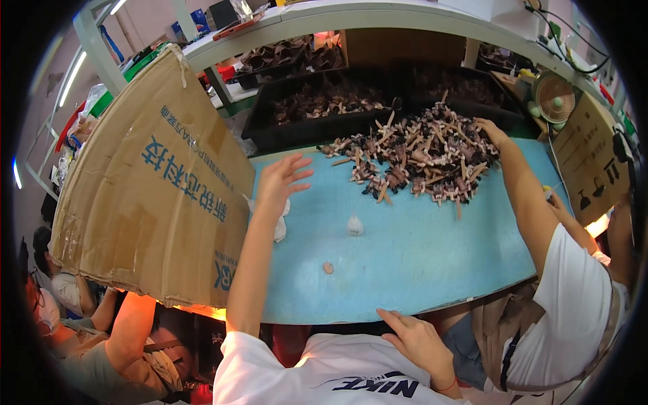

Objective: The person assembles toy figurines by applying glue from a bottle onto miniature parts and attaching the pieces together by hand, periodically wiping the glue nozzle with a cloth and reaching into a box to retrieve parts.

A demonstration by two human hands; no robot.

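My left hand (282,181) is raised over the left part of the blue tabletop (405,263), fingers apart and nothing in it. At the near table edge rests my right hand (420,343), its fingers stretched out and also holding nothing. A small white lump (354,227) sits mid-table, and nearer to me lies a small pinkish-brown piece (328,268). Crumpled white material (281,224) is partly hidden behind my left forearm. Toward the far side spreads a heap of small pink, brown and black figure-like pieces (425,152), mixed with tan sticks.
A large cardboard box (155,182) walls off the left side. At right, a co-worker's hand (491,131) touches the heap. Black bins (317,101) of similar pieces stand behind it under a white shelf (324,20). A small fan (553,100) stands at far right.
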